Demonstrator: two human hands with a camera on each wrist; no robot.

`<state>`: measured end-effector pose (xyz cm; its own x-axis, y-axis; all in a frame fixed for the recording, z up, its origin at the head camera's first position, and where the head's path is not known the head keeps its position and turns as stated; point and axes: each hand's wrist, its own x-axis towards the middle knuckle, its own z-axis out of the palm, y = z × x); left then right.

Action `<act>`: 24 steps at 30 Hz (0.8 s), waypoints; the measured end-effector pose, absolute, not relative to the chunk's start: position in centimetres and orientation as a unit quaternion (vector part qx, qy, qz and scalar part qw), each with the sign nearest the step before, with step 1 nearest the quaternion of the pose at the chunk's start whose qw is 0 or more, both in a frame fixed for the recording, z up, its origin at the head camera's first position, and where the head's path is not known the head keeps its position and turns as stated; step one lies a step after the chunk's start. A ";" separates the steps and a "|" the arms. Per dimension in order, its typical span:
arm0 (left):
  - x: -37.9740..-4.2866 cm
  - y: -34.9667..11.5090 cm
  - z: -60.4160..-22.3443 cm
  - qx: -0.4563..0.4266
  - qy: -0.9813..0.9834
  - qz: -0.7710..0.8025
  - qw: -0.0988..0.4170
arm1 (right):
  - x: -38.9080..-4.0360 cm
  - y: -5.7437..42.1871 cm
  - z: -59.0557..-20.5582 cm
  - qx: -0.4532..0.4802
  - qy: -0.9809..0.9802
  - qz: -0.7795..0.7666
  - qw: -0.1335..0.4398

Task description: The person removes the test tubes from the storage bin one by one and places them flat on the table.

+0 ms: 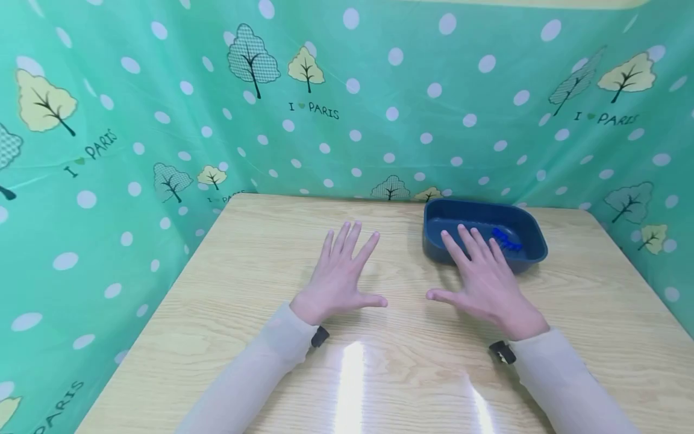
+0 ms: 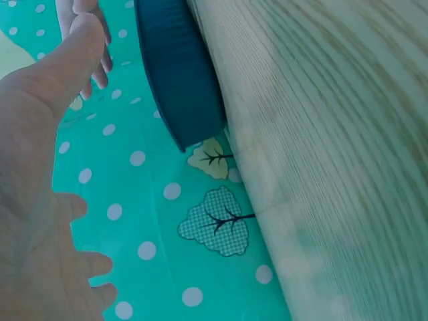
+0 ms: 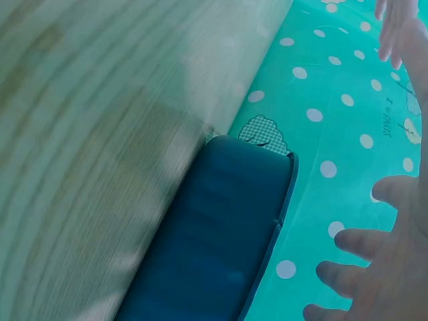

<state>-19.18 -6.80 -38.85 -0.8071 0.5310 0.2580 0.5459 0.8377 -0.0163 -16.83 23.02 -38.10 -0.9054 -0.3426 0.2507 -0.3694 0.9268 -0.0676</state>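
Both hands hover over the wooden table, palms down with fingers spread. In the head view my left hand [image 1: 337,278] is left of the middle and holds nothing. My right hand [image 1: 487,283] is also bare, its fingertips overlapping the near side of a dark blue plastic basin [image 1: 434,244]. Inside the basin lies a small bright blue item [image 1: 506,240] with a bumpy outline, partly behind the right fingers. From the left wrist, the left thumb [image 2: 67,70] and the basin's side [image 2: 180,73] show. The right wrist view has the basin [image 3: 214,227] beside the right fingers [image 3: 364,244].
The light wooden tabletop [image 1: 260,253] runs back to a green polka-dot curtain [image 1: 374,138] with printed trees, which also hangs along both sides. Each wrist wears a black strap device, one on the left [image 1: 320,336] and one on the right [image 1: 502,352].
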 end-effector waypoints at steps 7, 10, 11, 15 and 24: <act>-19.1 -6.2 -38.8 -0.296 -0.944 -0.056 0.132 | -17.0 23.6 -37.9 0.187 -0.972 0.060 0.129; -19.1 -5.8 -38.7 -0.302 -0.941 -0.075 0.133 | -17.0 23.9 -37.8 0.181 -0.973 0.066 0.126; -19.1 -5.7 -38.6 -0.304 -0.940 -0.080 0.133 | -17.1 24.0 -37.8 0.178 -0.974 0.069 0.125; -19.2 -5.0 -38.4 -0.314 -0.935 -0.092 0.135 | -17.2 24.3 -37.6 0.169 -0.975 0.077 0.120; -19.9 -3.6 -38.5 -0.323 -0.932 -0.105 0.130 | -17.4 25.0 -37.4 0.161 -0.974 0.091 0.128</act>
